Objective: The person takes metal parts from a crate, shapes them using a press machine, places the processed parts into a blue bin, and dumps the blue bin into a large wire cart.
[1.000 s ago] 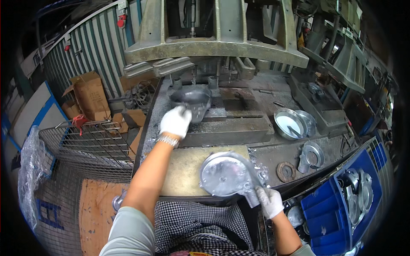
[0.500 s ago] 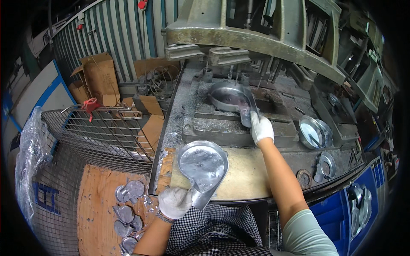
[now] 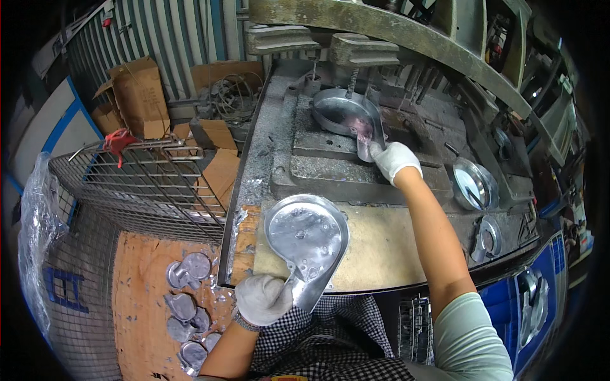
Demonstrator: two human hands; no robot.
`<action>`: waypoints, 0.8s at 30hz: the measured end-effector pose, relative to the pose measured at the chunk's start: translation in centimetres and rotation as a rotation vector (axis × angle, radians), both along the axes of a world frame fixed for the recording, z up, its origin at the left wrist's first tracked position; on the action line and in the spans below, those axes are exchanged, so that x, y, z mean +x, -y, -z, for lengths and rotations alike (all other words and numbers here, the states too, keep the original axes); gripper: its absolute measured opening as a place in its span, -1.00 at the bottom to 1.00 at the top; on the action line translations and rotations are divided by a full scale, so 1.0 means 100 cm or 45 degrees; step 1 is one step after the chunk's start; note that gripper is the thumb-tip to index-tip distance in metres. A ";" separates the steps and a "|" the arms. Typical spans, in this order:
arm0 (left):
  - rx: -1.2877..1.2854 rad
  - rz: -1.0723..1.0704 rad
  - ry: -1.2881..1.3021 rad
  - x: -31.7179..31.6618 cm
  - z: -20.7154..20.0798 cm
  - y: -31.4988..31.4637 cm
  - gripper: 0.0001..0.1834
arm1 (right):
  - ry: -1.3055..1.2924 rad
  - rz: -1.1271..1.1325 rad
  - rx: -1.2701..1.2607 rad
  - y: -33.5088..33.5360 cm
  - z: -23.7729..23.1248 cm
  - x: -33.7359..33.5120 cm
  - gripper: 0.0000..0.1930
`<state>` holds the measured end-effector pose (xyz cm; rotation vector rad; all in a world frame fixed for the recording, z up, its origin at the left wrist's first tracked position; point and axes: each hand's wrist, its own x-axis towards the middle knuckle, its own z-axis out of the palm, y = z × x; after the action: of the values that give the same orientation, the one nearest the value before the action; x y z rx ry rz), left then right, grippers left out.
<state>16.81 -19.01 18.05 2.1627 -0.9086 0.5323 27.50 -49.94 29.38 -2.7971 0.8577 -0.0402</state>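
A: How do you stand at the front edge?
B: Your left grip is clamped on the neck of the round casting, over the pale board; whether casting and board touch, I can't tell. That neck pokes past the front edge of the desk.
A: And your right grip?
B: Clamped on the spout of the second casting, up at the die block. You have a threaded rod by its far rim and a clamp bar above.
A: Where have you room?
B: Bare board runs between the round casting and your right forearm. Beyond that, a bowl sits near the die block. Left, the wire cage crowds your side edge.
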 end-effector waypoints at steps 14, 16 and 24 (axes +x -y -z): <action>-0.038 -0.101 -0.017 -0.006 0.003 -0.001 -0.74 | 0.253 -0.188 0.063 0.018 0.002 -0.041 -0.23; -0.013 -0.129 -0.066 -0.014 -0.004 0.002 -0.86 | 0.218 -0.287 0.097 0.015 0.012 -0.079 -0.15; 0.110 0.888 -0.043 -0.072 -0.053 0.084 -0.70 | 0.804 0.010 1.397 0.043 0.050 -0.278 -0.45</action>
<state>9.64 -27.38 23.30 1.7523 -1.5845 0.1083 -0.33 -54.22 24.38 -1.5972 0.4834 -0.3222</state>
